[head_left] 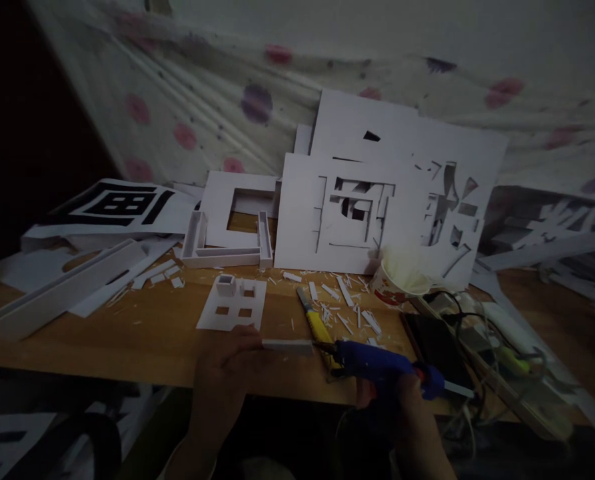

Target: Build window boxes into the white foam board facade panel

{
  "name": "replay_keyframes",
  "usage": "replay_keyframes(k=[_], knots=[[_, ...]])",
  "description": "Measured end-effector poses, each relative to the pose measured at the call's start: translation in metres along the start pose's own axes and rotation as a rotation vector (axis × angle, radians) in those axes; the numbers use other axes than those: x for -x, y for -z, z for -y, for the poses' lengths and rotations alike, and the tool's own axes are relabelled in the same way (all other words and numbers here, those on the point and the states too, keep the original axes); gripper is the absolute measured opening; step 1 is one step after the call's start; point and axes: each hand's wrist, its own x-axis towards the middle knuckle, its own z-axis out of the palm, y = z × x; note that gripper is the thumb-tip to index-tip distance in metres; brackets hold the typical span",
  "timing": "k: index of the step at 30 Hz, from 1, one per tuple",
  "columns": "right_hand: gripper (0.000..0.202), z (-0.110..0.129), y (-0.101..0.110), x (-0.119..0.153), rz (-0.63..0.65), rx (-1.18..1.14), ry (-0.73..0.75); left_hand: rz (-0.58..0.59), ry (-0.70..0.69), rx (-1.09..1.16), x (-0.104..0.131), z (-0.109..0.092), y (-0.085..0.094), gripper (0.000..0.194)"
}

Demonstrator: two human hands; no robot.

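Observation:
In my left hand [230,363] is a narrow white foam-board strip [288,346], pinched at its left end and pointing right. My right hand [410,407] is wrapped around the handle of a blue hot glue gun [372,360], with a glue stick [458,388] sticking out of its back. The gun's nozzle is at the strip's right end; whether they touch I cannot tell. A yellow utility knife [320,330] lies just behind the nozzle. Beyond my left hand sits a white board piece [232,313] with square holes and a small box shape standing on one corner.
White boards with cut-out characters [302,213] lean against a patterned curtain [217,120]. A paper cup [400,283], a dark flat object [440,350] and a cable-strewn power strip [492,373] stand right. Foam scraps [344,293] litter the wooden table [147,347]. A long white channel [67,287] lies left.

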Motion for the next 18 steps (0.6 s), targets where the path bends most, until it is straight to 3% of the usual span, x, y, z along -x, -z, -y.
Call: replay_keyframes(k=[5,10,14,18], knots=[[0.067,-0.016,0.007,-0.006,0.154,-0.155,-0.161,0.007,-0.010,0.026,-0.002,0.009,0.004,0.009],[0.067,-0.007,-0.003,0.002,0.081,-0.105,-0.217,-0.051,0.124,0.064,-0.003,0.014,0.005,0.014],[0.064,0.007,-0.009,0.001,0.104,-0.096,-0.127,-0.071,0.135,0.096,-0.004,0.017,0.005,0.018],[0.064,0.011,-0.008,-0.005,0.213,-0.087,-0.017,-0.073,0.180,0.124,-0.004,0.021,0.005,0.016]])
